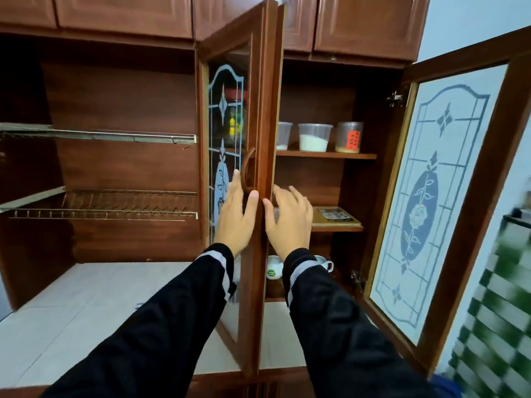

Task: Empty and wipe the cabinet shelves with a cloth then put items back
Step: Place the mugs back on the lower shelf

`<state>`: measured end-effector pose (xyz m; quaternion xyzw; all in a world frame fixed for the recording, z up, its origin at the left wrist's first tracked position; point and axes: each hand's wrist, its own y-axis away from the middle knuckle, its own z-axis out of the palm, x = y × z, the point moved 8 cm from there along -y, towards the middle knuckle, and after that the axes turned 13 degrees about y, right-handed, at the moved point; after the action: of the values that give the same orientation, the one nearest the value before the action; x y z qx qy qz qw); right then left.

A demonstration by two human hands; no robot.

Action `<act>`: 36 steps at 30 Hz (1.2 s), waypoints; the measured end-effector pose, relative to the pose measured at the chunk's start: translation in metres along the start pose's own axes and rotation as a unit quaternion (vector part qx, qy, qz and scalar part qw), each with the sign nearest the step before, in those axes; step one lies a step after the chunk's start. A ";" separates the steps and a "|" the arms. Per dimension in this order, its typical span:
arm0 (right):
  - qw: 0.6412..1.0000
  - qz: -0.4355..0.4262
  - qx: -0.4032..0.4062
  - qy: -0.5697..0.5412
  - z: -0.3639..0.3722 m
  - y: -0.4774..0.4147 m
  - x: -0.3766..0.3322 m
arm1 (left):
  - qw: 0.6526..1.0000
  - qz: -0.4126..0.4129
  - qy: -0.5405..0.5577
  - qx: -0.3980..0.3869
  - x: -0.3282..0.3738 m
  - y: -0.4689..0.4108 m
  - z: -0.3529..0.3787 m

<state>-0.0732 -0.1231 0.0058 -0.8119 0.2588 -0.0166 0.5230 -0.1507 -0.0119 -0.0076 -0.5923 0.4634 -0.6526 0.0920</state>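
Left hand (235,216) & right hand (287,219), both spread wide, gripping nothing, are flanking the centre-frame door (265,110) edge; any swing's risking pinched fingers (268,209).

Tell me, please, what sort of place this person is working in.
Probably a home kitchen: a wooden cabinet holds plastic food containers, wire dish racks hang in the open bay beside it, and a white mug sits below.

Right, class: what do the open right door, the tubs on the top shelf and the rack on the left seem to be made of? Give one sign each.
Right door: brown wood-look frame with grain, possibly laminate; frosted glass pane, flower pattern. Tubs: translucent plastic, white contents show through. Rack: thin metal wire, pale shine.
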 end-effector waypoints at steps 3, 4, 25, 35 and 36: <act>1.000 0.009 0.006 0.016 0.011 -0.012 0.029 | 0.999 0.030 -0.027 -0.022 0.001 -0.021 0.022; 1.000 0.005 0.008 0.021 0.014 -0.017 0.038 | 0.998 0.038 -0.042 -0.025 -0.001 -0.029 0.029; 0.992 -0.030 -0.054 0.108 0.143 -0.126 0.157 | 0.947 0.134 -0.288 0.053 -0.077 -0.150 0.139; 0.990 -0.055 -0.040 0.125 0.172 -0.144 0.168 | 0.930 0.134 -0.330 0.089 -0.096 -0.169 0.148; 0.990 -0.058 -0.039 0.125 0.173 -0.145 0.169 | 0.930 0.135 -0.330 0.091 -0.096 -0.169 0.149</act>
<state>0.1829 -0.0049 0.0106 -0.8368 0.2753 -0.1381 0.4526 0.0769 0.0721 0.0279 -0.6954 0.4206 -0.4410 0.3808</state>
